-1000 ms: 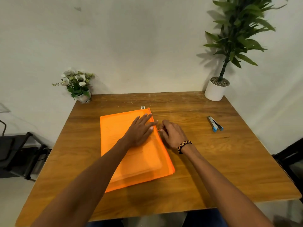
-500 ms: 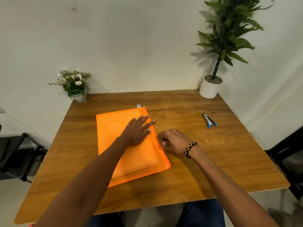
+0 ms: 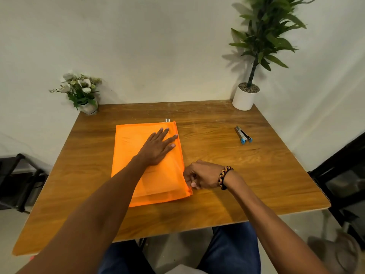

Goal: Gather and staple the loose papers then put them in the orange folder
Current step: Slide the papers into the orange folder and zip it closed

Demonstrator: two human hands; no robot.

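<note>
The orange folder (image 3: pixel 130 155) lies flat in the middle of the wooden table (image 3: pixel 256 175). The papers (image 3: pixel 158 182) show faintly through its mesh, inside it. My left hand (image 3: pixel 158 147) presses flat on the folder's upper right part, fingers straight and spread. My right hand (image 3: pixel 199 176) is curled at the folder's right edge near the lower right corner, pinching something small at the zip line; the piece itself is hidden by my fingers. A silver and blue stapler (image 3: pixel 243 135) lies alone on the table to the right.
A white pot with a tall green plant (image 3: pixel 245 97) stands at the back right corner. A small flower pot (image 3: pixel 83 93) sits at the back left corner. A black chair (image 3: pixel 17 175) is left of the table, dark furniture (image 3: pixel 343 175) to the right.
My right hand has slid down the folder's right edge from near the top toward the lower right corner. My left hand stayed pressed on the folder.
</note>
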